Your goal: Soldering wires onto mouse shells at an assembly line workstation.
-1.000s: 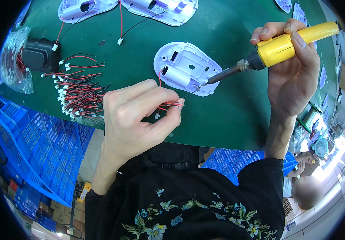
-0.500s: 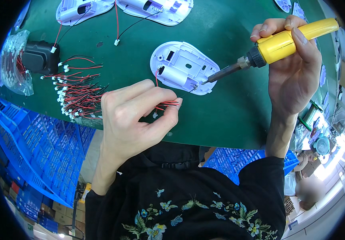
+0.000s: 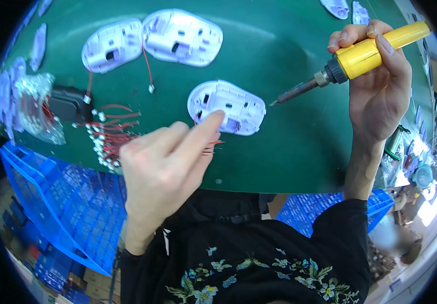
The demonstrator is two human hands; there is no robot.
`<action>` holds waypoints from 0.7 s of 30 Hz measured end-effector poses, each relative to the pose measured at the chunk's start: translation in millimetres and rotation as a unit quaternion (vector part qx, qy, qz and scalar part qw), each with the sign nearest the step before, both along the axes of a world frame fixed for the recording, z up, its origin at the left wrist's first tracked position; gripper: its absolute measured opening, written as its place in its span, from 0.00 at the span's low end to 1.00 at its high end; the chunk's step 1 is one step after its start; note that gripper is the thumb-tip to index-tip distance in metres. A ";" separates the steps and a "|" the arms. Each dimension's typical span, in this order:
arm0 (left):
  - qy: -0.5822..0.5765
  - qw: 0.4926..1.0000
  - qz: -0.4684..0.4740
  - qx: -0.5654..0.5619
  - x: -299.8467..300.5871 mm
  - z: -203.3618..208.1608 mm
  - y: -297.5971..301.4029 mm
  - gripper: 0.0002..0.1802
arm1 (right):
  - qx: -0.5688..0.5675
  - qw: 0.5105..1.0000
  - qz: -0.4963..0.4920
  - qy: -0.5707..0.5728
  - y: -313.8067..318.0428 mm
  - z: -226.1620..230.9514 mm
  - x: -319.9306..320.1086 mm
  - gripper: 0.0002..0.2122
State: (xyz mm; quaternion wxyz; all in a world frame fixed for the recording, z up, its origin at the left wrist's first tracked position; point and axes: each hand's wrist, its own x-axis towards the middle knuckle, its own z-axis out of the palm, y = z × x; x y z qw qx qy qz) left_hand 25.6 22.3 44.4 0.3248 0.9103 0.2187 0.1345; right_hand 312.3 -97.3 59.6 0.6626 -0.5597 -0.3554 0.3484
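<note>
My right hand (image 3: pixel 382 96) grips a soldering iron (image 3: pixel 363 60) by its yellow handle. The iron's tip points down and left, just off the right end of a white oval plastic shell (image 3: pixel 250 112). My left hand (image 3: pixel 165 164) is closed on a small bunch of red wires (image 3: pixel 212 146), whose ends stick out past the thumb. Its index finger reaches out over the shell's near side and appears to touch it, covering part of the inside. A red wire shows at the shell's left end, beside that finger.
Two more white shells (image 3: pixel 201 31) with wires lie farther back. Left of my left hand is a pile of red wires with white connectors (image 3: pixel 108 144), near a black box (image 3: pixel 71 103) and a clear bag (image 3: pixel 38 109). Blue crates (image 3: pixel 71 202) stand below the table's near edge.
The iron's tip has come away from the shell to the right. My left index finger has stretched out over the shell. The whole view has shifted, so the far shells show more fully.
</note>
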 end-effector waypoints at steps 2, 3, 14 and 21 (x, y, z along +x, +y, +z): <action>0.090 0.992 -0.056 0.070 4.2 10.7 5.8 0.18 | 0.015 1.000 0.002 0.003 3.3 0.0 6.9 0.13; 0.083 0.991 -0.064 0.086 5.5 8.7 9.7 0.18 | 0.031 0.999 -0.007 -0.004 2.1 5.0 10.5 0.13; 0.265 0.947 0.037 0.177 1.7 61.3 119.1 0.17 | 0.155 0.945 -0.284 -0.053 -25.0 77.5 35.4 0.12; 0.037 0.996 -0.038 0.077 150.2 66.5 92.9 0.12 | 0.143 0.912 -0.368 -0.106 -65.5 101.0 64.1 0.12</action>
